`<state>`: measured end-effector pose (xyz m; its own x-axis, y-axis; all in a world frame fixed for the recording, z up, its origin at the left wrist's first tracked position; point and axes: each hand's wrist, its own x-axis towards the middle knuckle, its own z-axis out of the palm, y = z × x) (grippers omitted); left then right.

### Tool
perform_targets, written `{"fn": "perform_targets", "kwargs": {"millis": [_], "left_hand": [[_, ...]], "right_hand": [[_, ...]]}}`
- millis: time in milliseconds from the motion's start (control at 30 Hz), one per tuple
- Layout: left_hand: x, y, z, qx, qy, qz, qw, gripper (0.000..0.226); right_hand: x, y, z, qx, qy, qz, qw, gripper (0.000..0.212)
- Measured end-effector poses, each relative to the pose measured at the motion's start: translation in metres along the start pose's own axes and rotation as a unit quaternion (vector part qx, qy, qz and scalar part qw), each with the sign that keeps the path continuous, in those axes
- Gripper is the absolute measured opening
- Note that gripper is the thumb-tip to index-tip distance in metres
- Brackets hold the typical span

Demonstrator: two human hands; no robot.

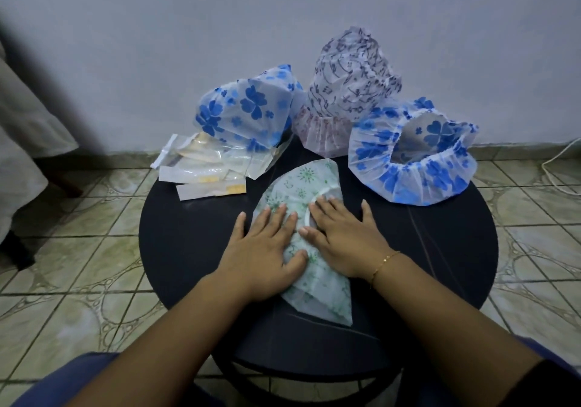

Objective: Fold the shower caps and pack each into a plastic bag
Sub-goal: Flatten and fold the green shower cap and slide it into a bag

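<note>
**One cap under way, three untouched**

Your left hand and right hand lie flat, fingers straight, pressing the green-patterned shower cap down on the round table. It looks folded in half. Three more caps stand puffed up at the back, unfolded. The plastic bags lie at the left edge, seemingly empty, so all the packing remains.

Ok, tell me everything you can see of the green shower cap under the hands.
The green shower cap is thin, whitish, see-through plastic printed with small green flowers. It lies pressed flat on the round black table, folded into a wedge, with a white curved band showing near the fingers. The left hand and right hand press it down with straight fingers. It touches no other cap.
</note>
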<state>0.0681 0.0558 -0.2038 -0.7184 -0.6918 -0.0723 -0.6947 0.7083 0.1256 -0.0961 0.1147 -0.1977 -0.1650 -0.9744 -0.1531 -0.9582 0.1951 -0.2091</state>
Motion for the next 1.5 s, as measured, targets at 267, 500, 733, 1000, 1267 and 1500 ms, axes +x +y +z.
{"fn": "perform_targets", "kwargs": {"millis": [267, 500, 733, 1000, 1267, 1500], "left_hand": [[-0.005, 0.004, -0.001, -0.019, 0.034, -0.001, 0.999, 0.094], [-0.012, -0.002, 0.003, -0.138, 0.274, 0.205, 0.930, 0.036], [-0.033, -0.001, -0.011, -0.246, 0.120, 0.197, 0.941, 0.012], [-0.044, 0.004, -0.020, -0.109, 0.092, 0.243, 0.959, 0.041], [-0.042, 0.010, -0.017, -0.082, 0.132, 0.272, 0.950, 0.031], [-0.036, 0.009, -0.016, -0.108, 0.132, 0.248, 0.954, 0.048]], "right_hand": [[-0.015, 0.000, -0.006, 0.025, 0.175, -0.106, 0.979, 0.048], [-0.060, 0.004, -0.009, 0.160, 0.166, -0.198, 0.953, 0.012], [-0.087, 0.022, -0.008, 0.153, 0.062, -0.185, 0.969, 0.026], [-0.098, 0.024, -0.017, 0.111, 0.004, -0.204, 0.973, 0.041], [-0.105, 0.021, -0.003, 0.034, 0.120, -0.239, 0.963, 0.040], [-0.095, 0.011, 0.001, 0.139, 0.162, -0.173, 0.962, 0.024]]}}
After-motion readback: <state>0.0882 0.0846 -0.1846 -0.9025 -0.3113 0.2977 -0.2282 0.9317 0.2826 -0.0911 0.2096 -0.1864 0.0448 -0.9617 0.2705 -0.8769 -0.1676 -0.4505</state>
